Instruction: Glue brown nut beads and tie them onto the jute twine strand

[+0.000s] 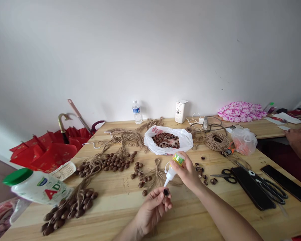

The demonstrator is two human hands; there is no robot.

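Observation:
Between its fingertips, my left hand point(154, 207) pinches a small dark brown nutshell point(166, 192), hollow side showing. My right hand point(188, 172) grips a glue bottle point(171, 173), white with a yellow-green label. The bottle tilts down, and its narrow nozzle is at the rim of the shell; whether glue comes out is too small to tell. Just behind lies a bundle of twine strands point(157, 172) with a loop at the top. Some brown nuts on strings point(140, 175) lie left of it. Loose shell pieces point(199, 170) rest right of my right hand.
A white plastic bag point(150, 145) of shells stands behind my hands. Strung nut clusters point(77, 207) and a green-capped bottle point(37, 185) are at left. Scissors point(225, 176), black phones point(251, 187) and coiled twine point(217, 141) lie at right. Another person's hand point(294, 135) shows far right.

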